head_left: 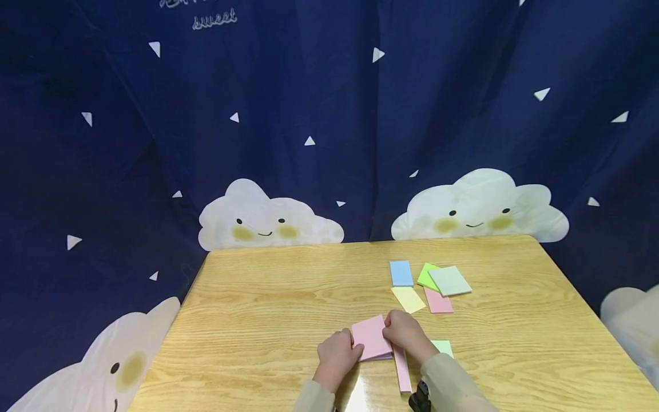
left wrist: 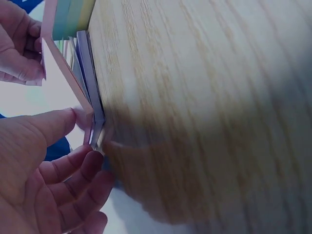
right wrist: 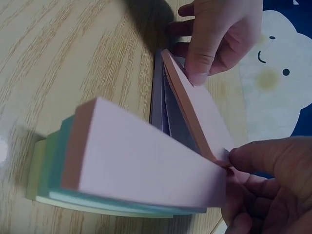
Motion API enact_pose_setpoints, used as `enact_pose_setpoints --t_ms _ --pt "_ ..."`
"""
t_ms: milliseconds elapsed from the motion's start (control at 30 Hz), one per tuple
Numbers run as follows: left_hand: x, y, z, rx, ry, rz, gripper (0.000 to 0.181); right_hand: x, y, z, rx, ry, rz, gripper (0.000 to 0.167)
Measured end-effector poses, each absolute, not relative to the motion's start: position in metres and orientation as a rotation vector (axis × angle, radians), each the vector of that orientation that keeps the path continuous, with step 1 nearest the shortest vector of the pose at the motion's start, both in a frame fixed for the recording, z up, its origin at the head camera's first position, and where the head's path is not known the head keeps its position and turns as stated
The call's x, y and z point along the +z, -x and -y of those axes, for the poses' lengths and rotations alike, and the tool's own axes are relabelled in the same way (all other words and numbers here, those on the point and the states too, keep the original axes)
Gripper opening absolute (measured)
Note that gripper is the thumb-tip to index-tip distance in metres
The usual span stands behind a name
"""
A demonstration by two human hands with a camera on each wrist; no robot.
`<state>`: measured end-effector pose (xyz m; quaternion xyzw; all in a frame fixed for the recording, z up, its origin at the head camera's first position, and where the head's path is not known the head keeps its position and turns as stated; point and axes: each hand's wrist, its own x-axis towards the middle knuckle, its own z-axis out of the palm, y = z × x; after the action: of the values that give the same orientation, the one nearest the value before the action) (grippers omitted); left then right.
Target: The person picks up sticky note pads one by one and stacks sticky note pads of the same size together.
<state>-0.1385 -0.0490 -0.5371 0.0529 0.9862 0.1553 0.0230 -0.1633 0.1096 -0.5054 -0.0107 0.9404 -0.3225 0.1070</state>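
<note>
On the near part of the table (head_left: 247, 320), we see a notepad (head_left: 370, 336), pale pink above, purple beneath, a narrow pink strip (head_left: 403, 369) alongside; the left hand (head_left: 340, 353) and right hand (head_left: 407, 332), nearly closed, pinch opposite edges.

Sticky-note block (head_left: 370, 339) between left hand (head_left: 338, 355) and right hand (head_left: 407, 332)
Behind it, to the right, five note pads (head_left: 427, 279) cluster on the table (head_left: 257, 303).

Left hand (head_left: 338, 352) and right hand (head_left: 405, 332) near each other, both in pinch grip.
</note>
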Motion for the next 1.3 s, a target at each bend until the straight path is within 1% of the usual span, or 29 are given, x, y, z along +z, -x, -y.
enact_pose_setpoints --t_ms 533,767,1067,1300 --pt "-0.533 0.142 0.047 0.478 -0.127 -3.009 0.027 -0.519 0.167 -0.114 -0.898 0.046 -2.766 0.036" --pt "-0.535 0.143 0.047 0.436 -0.107 -3.046 0.029 -0.523 0.173 -0.114 -0.877 0.092 -2.747 0.034" --pt "-0.534 0.146 0.051 0.395 -0.059 -3.065 0.028 -0.516 0.177 -0.108 -0.874 0.167 -2.679 0.031" --pt "-0.533 0.146 0.058 0.454 -0.064 -3.071 0.025 -0.515 0.177 -0.104 -0.997 0.156 -2.569 0.027"
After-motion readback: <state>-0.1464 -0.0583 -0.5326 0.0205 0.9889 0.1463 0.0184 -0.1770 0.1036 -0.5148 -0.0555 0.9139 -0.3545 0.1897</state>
